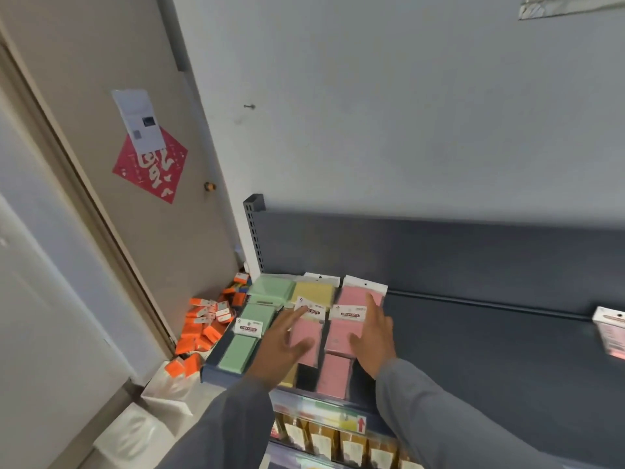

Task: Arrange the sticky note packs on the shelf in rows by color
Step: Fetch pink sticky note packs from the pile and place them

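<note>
1. The sticky note packs sit at the left end of the dark shelf (473, 333), in columns running front to back: green packs (236, 353) at the far left, a yellow pack (313, 292) behind in the middle, pink packs (340, 336) to the right.
2. The left hand (280, 346) is open, fingers spread and flat, over a pink pack (306, 336) in the middle column. Whether it presses down or hovers just above cannot be told.
3. The right hand (373, 336) is also open, palm down, resting on or just above the right-hand pink column; it grips nothing.
4. Sorting looks partly done: green is grouped, but pink lies in front of yellow in the middle column.
5. The packs are probably light, flat and fairly stiff, in glossy film that slides easily on the shelf. Flat palms should push them into line; for lifting, pinching the long edges seems safer than the thin white header card, which may bend.
6. A heap of orange packs (203, 330) lies on the floor left of the shelf, and another pack (610, 330) sits at the far right edge.
</note>
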`<state>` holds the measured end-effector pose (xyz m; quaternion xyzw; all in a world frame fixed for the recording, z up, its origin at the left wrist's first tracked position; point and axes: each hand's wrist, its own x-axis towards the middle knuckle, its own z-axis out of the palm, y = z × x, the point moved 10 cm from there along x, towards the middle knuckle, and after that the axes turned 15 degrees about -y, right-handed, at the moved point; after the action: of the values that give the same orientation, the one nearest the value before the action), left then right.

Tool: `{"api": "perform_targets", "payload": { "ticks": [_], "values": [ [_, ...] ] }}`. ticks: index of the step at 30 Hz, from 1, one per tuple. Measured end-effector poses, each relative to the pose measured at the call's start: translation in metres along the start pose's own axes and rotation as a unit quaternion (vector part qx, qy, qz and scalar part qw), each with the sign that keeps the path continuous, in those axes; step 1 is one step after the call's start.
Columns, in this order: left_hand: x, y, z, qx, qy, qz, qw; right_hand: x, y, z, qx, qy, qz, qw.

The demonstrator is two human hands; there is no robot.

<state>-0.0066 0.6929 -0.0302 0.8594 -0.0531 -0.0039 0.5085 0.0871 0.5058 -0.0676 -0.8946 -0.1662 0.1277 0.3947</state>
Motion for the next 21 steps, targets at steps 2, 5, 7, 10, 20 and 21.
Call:
{"api": "perform_targets", "payload": {
  "ticks": [2, 5, 7, 10, 20, 21],
  "values": [
    [0.005, -0.001, 0.005, -0.01, -0.029, -0.005, 1.0, 0.0, 0.001, -0.002, -0.056, 0.011, 0.001, 0.998],
    [0.011, -0.013, 0.027, -0.035, -0.082, -0.028, 0.996, -0.003, 0.01, -0.002, -0.04, 0.007, 0.014, 0.999],
    [0.017, -0.016, 0.042, -0.018, -0.11, -0.036, 0.993, -0.01, 0.01, -0.014, -0.006, 0.033, 0.017, 0.999],
    [0.027, -0.018, 0.054, 0.011, -0.114, -0.033, 0.993, -0.027, 0.021, -0.035, 0.014, 0.081, 0.047, 0.996],
    [0.007, -0.015, 0.065, 0.339, -0.051, 0.006, 0.939, -0.13, 0.066, -0.046, -0.001, 0.175, 0.175, 0.969],
    [0.007, -0.015, 0.064, 0.347, -0.047, 0.012, 0.937, -0.137, 0.064, -0.05, -0.011, 0.18, 0.173, 0.968]
  ]
}}
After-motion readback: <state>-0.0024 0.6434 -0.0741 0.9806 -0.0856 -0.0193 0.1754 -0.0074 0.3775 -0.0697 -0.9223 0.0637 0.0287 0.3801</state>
